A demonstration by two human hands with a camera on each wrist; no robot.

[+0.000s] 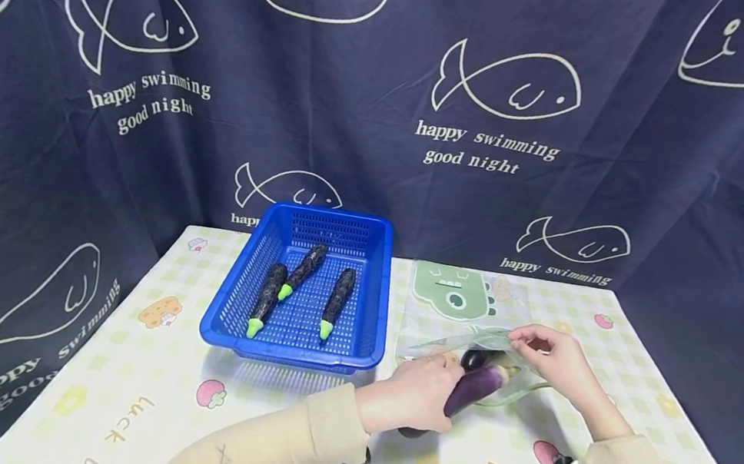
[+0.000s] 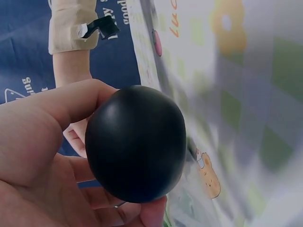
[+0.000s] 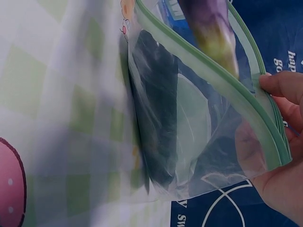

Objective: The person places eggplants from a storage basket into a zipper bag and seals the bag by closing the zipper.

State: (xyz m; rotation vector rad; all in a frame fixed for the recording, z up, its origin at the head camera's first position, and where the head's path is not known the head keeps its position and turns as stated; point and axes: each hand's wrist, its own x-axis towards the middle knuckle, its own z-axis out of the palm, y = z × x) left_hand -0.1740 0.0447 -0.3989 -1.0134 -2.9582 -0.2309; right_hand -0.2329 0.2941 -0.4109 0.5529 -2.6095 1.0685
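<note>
My left hand [image 1: 411,395] grips a purple eggplant [image 1: 478,388], its fingers wrapped around the body. The dark rounded bottom of that eggplant [image 2: 137,144] faces the left wrist camera. Its pale stem end points into the mouth of a clear zip bag [image 3: 213,137] with a green zip edge. With thumb and fingers, my right hand [image 1: 552,355] pinches the bag's rim at the right and the mouth stands open. Inside the bag, a dark shape [image 3: 156,99] shows through the plastic, next to the bag's green cartoon print [image 1: 451,292].
A blue plastic basket [image 1: 291,351] stands left of the bag, holding three long dark vegetables [image 1: 338,301] with bright green ends. Beneath everything lies a checked tablecloth [image 1: 293,423]. A dark blue curtain [image 1: 373,108] with fish drawings hangs behind the table.
</note>
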